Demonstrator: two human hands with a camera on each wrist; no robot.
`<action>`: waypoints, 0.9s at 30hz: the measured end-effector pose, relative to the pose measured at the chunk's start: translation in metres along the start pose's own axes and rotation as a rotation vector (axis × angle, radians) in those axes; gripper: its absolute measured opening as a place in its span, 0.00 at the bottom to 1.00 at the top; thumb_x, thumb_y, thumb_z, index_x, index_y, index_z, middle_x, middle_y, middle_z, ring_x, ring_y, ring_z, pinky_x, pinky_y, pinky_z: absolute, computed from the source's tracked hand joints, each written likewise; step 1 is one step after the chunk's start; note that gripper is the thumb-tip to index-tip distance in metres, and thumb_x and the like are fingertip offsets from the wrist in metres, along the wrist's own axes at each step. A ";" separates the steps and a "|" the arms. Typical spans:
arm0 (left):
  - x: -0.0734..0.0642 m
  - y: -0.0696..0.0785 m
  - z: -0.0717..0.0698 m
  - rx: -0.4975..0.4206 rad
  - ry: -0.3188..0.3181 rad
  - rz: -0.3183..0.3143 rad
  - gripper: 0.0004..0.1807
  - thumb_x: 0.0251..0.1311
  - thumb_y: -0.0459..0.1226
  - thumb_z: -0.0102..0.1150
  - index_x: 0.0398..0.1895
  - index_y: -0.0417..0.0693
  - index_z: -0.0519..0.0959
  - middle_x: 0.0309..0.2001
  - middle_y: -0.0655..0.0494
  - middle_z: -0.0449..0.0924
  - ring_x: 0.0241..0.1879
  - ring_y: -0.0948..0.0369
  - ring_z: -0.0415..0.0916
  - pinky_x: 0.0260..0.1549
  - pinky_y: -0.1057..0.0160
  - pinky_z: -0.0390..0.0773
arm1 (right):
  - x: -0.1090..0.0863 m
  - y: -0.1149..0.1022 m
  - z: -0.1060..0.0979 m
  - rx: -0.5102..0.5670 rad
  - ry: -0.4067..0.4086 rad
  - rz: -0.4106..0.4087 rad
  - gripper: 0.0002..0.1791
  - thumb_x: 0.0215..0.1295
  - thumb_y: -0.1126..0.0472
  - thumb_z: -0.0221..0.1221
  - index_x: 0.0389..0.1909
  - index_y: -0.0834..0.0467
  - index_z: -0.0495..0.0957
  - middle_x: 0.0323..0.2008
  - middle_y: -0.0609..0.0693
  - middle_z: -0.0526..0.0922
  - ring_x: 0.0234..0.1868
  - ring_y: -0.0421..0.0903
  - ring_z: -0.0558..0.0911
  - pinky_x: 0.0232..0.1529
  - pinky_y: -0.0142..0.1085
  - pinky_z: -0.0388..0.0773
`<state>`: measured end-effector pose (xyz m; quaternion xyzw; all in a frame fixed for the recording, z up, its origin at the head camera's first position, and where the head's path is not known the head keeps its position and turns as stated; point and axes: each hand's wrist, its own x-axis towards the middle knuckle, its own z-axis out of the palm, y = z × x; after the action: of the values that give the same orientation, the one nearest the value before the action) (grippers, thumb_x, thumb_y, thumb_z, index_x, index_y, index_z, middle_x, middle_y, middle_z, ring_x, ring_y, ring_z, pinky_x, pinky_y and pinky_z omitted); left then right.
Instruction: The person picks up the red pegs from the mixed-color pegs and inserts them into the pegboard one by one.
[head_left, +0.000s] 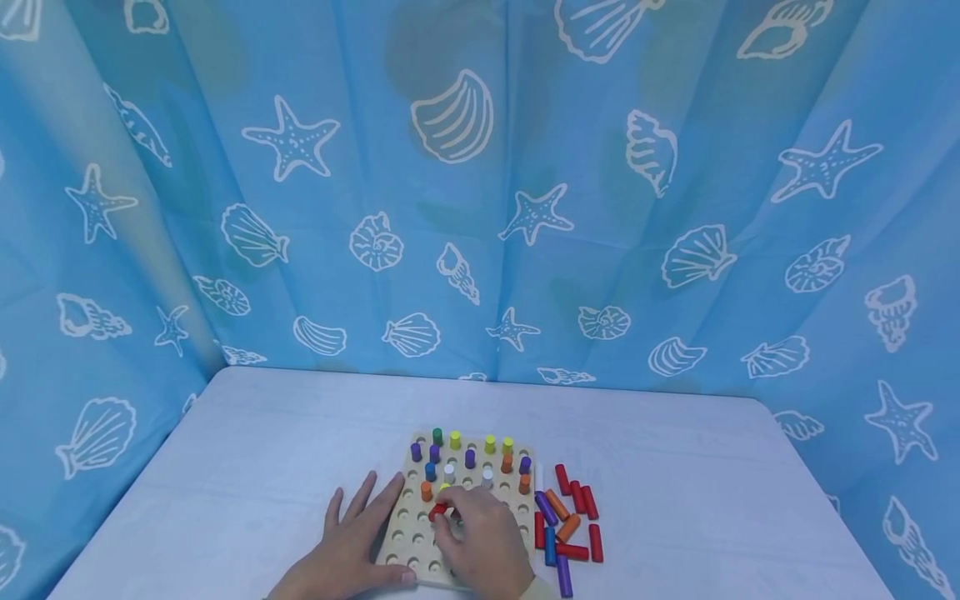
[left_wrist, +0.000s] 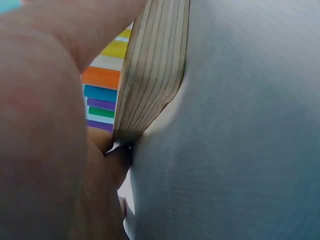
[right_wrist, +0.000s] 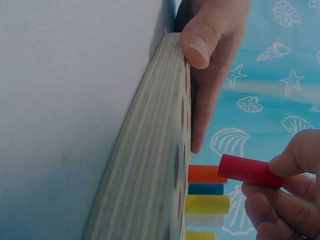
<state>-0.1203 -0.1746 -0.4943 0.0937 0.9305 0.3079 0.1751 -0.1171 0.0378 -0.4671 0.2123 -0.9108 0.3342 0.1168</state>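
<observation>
A wooden pegboard (head_left: 401, 546) lies on the table, with yellow, green, purple, blue, white and orange pegs standing in its far holes. My left hand (head_left: 341, 542) rests against its left side, fingers spread and fairly straight, the thumb touching the near corner. In the right wrist view that thumb (right_wrist: 199, 47) lies on the board's edge. My right hand (head_left: 483, 537) pinches a red peg (right_wrist: 250, 171) between thumb and fingers over the board's middle. The right wrist view shows the peg tilted, its free end close to an orange peg (right_wrist: 202, 173). The right hand hides some holes.
Right of the board lie loose pegs: several red ones such as a red peg (head_left: 596, 543), plus orange, purple, blue and white. The white-covered table (head_left: 712, 500) ends at a blue curtain (head_left: 480, 208) printed with shells and starfish.
</observation>
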 end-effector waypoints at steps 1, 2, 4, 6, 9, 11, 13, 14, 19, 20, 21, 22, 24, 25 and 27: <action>0.000 0.000 0.000 0.001 0.001 0.000 0.67 0.42 0.69 0.71 0.81 0.50 0.51 0.78 0.45 0.54 0.78 0.40 0.34 0.68 0.29 0.25 | 0.000 -0.001 0.002 0.004 0.007 -0.006 0.09 0.63 0.59 0.67 0.44 0.55 0.85 0.35 0.41 0.87 0.31 0.33 0.80 0.34 0.27 0.80; 0.000 0.000 0.000 0.002 0.003 0.002 0.67 0.41 0.69 0.71 0.81 0.50 0.52 0.78 0.44 0.54 0.78 0.40 0.34 0.68 0.29 0.25 | 0.000 -0.001 0.003 0.004 0.014 -0.012 0.10 0.63 0.60 0.67 0.44 0.55 0.85 0.35 0.41 0.87 0.31 0.33 0.80 0.34 0.26 0.80; 0.000 0.000 0.001 0.002 0.009 0.011 0.66 0.42 0.68 0.71 0.81 0.50 0.52 0.78 0.44 0.54 0.78 0.39 0.34 0.68 0.28 0.25 | 0.000 -0.002 0.006 0.004 0.024 -0.019 0.10 0.62 0.61 0.67 0.44 0.55 0.85 0.34 0.41 0.87 0.30 0.33 0.79 0.32 0.25 0.78; -0.001 0.000 0.000 -0.002 0.011 0.022 0.66 0.42 0.68 0.72 0.81 0.49 0.52 0.78 0.44 0.54 0.78 0.39 0.34 0.68 0.28 0.25 | 0.000 -0.004 0.009 0.002 0.020 -0.009 0.10 0.62 0.61 0.67 0.44 0.54 0.85 0.33 0.40 0.86 0.29 0.32 0.76 0.30 0.24 0.76; -0.002 0.000 0.000 -0.010 0.013 0.037 0.66 0.43 0.67 0.72 0.81 0.49 0.51 0.78 0.44 0.54 0.78 0.39 0.34 0.68 0.28 0.24 | 0.001 -0.006 0.012 0.005 -0.006 0.020 0.10 0.63 0.60 0.66 0.45 0.53 0.85 0.32 0.38 0.85 0.28 0.30 0.74 0.28 0.24 0.73; -0.002 0.000 -0.001 -0.014 0.012 0.045 0.66 0.43 0.67 0.72 0.81 0.49 0.51 0.78 0.44 0.53 0.78 0.39 0.34 0.67 0.28 0.24 | 0.002 -0.007 0.014 0.006 -0.023 0.035 0.10 0.64 0.59 0.66 0.45 0.53 0.86 0.31 0.37 0.84 0.27 0.29 0.71 0.28 0.24 0.71; -0.002 0.000 -0.001 -0.014 0.016 0.049 0.66 0.43 0.67 0.72 0.81 0.49 0.51 0.78 0.44 0.54 0.78 0.39 0.34 0.67 0.28 0.23 | 0.003 -0.008 0.016 0.008 -0.028 0.033 0.10 0.64 0.59 0.66 0.45 0.53 0.86 0.30 0.36 0.83 0.26 0.29 0.70 0.27 0.23 0.70; -0.001 0.000 0.000 -0.012 0.018 0.049 0.66 0.43 0.67 0.71 0.81 0.49 0.52 0.78 0.45 0.54 0.78 0.39 0.34 0.67 0.28 0.23 | 0.003 -0.008 0.016 0.009 -0.027 0.026 0.09 0.64 0.59 0.66 0.45 0.53 0.86 0.30 0.36 0.82 0.26 0.29 0.69 0.26 0.23 0.70; -0.001 0.001 0.000 -0.001 0.022 0.030 0.67 0.41 0.69 0.71 0.81 0.50 0.53 0.78 0.45 0.55 0.78 0.39 0.35 0.68 0.28 0.25 | 0.005 -0.009 0.019 0.008 -0.042 -0.002 0.09 0.63 0.60 0.65 0.44 0.53 0.85 0.28 0.34 0.79 0.25 0.29 0.68 0.25 0.23 0.68; -0.001 0.001 0.000 -0.002 0.022 0.029 0.66 0.41 0.69 0.71 0.81 0.50 0.53 0.78 0.45 0.55 0.78 0.39 0.35 0.68 0.28 0.25 | 0.006 -0.009 0.019 0.010 -0.046 -0.005 0.09 0.63 0.60 0.65 0.44 0.53 0.85 0.28 0.34 0.79 0.25 0.29 0.68 0.25 0.23 0.68; -0.001 0.001 0.000 -0.002 0.023 0.029 0.66 0.41 0.69 0.71 0.81 0.50 0.53 0.78 0.45 0.55 0.78 0.39 0.36 0.68 0.27 0.25 | 0.006 -0.009 0.020 0.008 -0.049 -0.008 0.09 0.63 0.60 0.65 0.44 0.53 0.85 0.28 0.35 0.80 0.25 0.29 0.68 0.25 0.22 0.68; -0.001 0.002 0.000 0.000 0.025 0.031 0.66 0.41 0.69 0.71 0.80 0.50 0.53 0.78 0.45 0.55 0.78 0.39 0.36 0.68 0.27 0.26 | 0.006 -0.009 0.021 0.008 -0.055 -0.008 0.09 0.63 0.60 0.65 0.44 0.53 0.85 0.28 0.35 0.81 0.25 0.29 0.68 0.25 0.22 0.67; -0.002 0.001 -0.001 0.000 0.027 0.047 0.65 0.42 0.68 0.72 0.80 0.49 0.53 0.78 0.45 0.55 0.78 0.38 0.35 0.67 0.26 0.25 | 0.007 -0.011 0.023 0.008 -0.068 -0.009 0.09 0.63 0.60 0.64 0.44 0.53 0.85 0.29 0.36 0.82 0.25 0.29 0.67 0.25 0.22 0.67; -0.002 0.001 -0.001 0.001 0.029 0.057 0.65 0.43 0.67 0.72 0.80 0.49 0.53 0.78 0.44 0.55 0.78 0.37 0.35 0.67 0.26 0.25 | 0.007 -0.012 0.023 0.008 -0.073 -0.008 0.09 0.64 0.60 0.64 0.44 0.53 0.85 0.29 0.37 0.83 0.25 0.29 0.67 0.25 0.22 0.67; -0.002 0.001 0.000 0.003 0.033 0.072 0.65 0.43 0.67 0.72 0.80 0.48 0.53 0.78 0.44 0.55 0.78 0.37 0.36 0.66 0.25 0.25 | 0.008 -0.013 0.025 0.008 -0.087 -0.002 0.09 0.64 0.60 0.64 0.44 0.54 0.85 0.29 0.38 0.82 0.25 0.28 0.67 0.25 0.22 0.67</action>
<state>-0.1186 -0.1747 -0.4933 0.1222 0.9296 0.3142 0.1486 -0.1195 0.0099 -0.4753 0.2279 -0.9135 0.3281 0.0768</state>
